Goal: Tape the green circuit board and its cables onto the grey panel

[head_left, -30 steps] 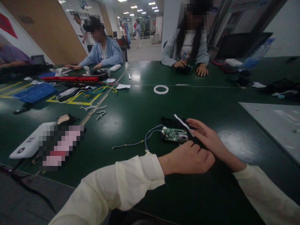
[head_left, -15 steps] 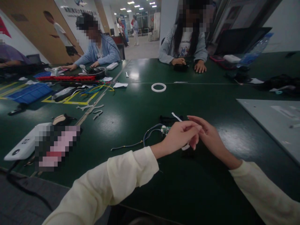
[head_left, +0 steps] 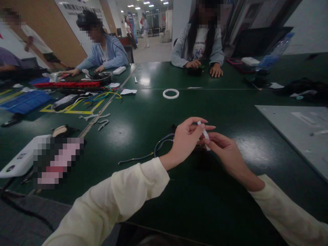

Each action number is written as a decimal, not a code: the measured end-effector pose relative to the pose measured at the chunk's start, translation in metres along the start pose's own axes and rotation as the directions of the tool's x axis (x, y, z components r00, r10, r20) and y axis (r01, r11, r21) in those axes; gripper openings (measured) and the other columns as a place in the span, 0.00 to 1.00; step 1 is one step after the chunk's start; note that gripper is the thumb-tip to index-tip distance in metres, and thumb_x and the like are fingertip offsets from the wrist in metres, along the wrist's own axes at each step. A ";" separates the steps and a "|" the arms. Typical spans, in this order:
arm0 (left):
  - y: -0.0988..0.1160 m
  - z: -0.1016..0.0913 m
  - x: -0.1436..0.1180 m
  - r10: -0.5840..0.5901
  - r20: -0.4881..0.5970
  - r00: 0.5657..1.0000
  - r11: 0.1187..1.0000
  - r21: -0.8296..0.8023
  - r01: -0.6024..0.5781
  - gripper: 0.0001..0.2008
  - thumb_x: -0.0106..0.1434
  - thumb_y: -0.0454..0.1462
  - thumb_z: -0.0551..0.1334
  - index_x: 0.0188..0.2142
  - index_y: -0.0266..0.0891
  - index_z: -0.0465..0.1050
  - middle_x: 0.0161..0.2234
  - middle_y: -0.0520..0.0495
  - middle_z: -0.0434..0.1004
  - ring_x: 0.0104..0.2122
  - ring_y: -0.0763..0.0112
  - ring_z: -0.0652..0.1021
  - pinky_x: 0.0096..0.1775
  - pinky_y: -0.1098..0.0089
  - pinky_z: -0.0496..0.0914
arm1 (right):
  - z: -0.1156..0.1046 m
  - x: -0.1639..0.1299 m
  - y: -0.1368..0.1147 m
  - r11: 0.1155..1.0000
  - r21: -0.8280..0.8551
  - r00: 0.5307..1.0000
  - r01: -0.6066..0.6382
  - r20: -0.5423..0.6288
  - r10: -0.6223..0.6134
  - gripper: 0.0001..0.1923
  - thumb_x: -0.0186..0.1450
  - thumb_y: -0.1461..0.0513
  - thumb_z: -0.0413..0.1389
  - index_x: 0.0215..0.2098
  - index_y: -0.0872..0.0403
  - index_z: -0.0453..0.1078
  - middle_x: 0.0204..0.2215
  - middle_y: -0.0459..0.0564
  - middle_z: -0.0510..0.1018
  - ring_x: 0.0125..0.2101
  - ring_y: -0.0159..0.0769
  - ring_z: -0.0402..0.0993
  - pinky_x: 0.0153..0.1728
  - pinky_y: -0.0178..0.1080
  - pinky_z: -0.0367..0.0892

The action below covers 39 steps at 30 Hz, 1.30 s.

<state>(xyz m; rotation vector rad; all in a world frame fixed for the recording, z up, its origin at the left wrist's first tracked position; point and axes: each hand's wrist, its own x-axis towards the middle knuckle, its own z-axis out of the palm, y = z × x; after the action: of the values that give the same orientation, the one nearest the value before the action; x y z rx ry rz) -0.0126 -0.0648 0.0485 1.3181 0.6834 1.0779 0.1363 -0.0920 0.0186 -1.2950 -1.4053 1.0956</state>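
My left hand (head_left: 186,139) and my right hand (head_left: 225,152) meet above the dark green table (head_left: 143,136). Between their fingertips they pinch a narrow white strip (head_left: 204,134), the left at its upper end and the right lower down. The small circuit board is hidden behind my left hand. Its blue and grey wires (head_left: 159,147) trail out to the left across the table. Both my sleeves are cream coloured.
A white tape ring (head_left: 171,93) lies further back. Coloured wires (head_left: 102,97), a red strip and blue trays sit at the left, a white device (head_left: 17,160) near left, a grey mat (head_left: 297,126) at the right. Two people sit across the table.
My left hand rose from the table beside the circuit board and took the white strip's upper end. My right hand lifted off the table and now pinches the strip too.
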 end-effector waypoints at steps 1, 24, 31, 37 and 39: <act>0.000 -0.001 0.001 0.031 -0.002 1.000 0.997 0.074 -0.031 0.09 0.67 0.37 0.52 0.44 0.35 0.64 0.42 0.43 0.76 0.40 0.70 0.78 0.37 0.71 0.73 | -0.002 0.002 0.000 1.000 0.009 1.000 -0.011 0.004 0.011 0.15 0.56 0.51 0.60 0.35 0.53 0.72 0.32 0.50 0.75 0.31 0.35 0.70 0.32 0.36 0.67; 0.021 -0.018 0.004 -0.435 0.390 0.811 0.500 0.854 -0.143 0.19 0.61 0.45 0.56 0.19 0.35 0.68 0.16 0.54 0.67 0.14 0.80 0.66 0.18 0.76 0.57 | -0.050 0.010 -0.006 0.942 -0.323 0.726 -0.088 0.627 0.283 0.15 0.65 0.52 0.50 0.34 0.54 0.72 0.24 0.46 0.71 0.24 0.28 0.67 0.23 0.30 0.61; 0.012 -0.003 -0.005 -0.431 0.276 0.859 0.182 0.959 -0.217 0.14 0.63 0.39 0.51 0.29 0.34 0.71 0.26 0.47 0.73 0.23 0.71 0.72 0.24 0.73 0.63 | -0.048 0.016 0.002 0.857 -0.505 0.765 -0.101 0.511 0.391 0.17 0.60 0.50 0.54 0.31 0.56 0.71 0.22 0.45 0.71 0.22 0.28 0.67 0.23 0.31 0.61; 0.013 -0.005 -0.003 -0.560 0.302 0.771 0.231 0.951 -0.205 0.15 0.64 0.40 0.49 0.29 0.35 0.69 0.28 0.47 0.73 0.23 0.73 0.71 0.24 0.73 0.62 | -0.047 0.016 -0.002 0.856 -0.506 0.726 -0.111 0.546 0.417 0.22 0.61 0.47 0.52 0.33 0.58 0.70 0.23 0.46 0.71 0.22 0.27 0.67 0.25 0.31 0.62; 0.015 -0.007 -0.001 -0.598 0.305 0.741 0.262 0.948 -0.179 0.16 0.64 0.40 0.48 0.28 0.35 0.69 0.26 0.48 0.72 0.22 0.75 0.70 0.24 0.73 0.62 | -0.046 0.015 -0.003 0.848 -0.515 0.732 -0.125 0.529 0.429 0.22 0.60 0.46 0.52 0.34 0.58 0.70 0.23 0.46 0.71 0.22 0.28 0.67 0.25 0.31 0.62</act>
<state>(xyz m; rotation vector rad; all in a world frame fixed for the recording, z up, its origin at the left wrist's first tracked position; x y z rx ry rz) -0.0221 -0.0640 0.0618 2.3785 1.0015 -0.3056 0.1798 -0.0755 0.0315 -1.5916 -2.1088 1.5830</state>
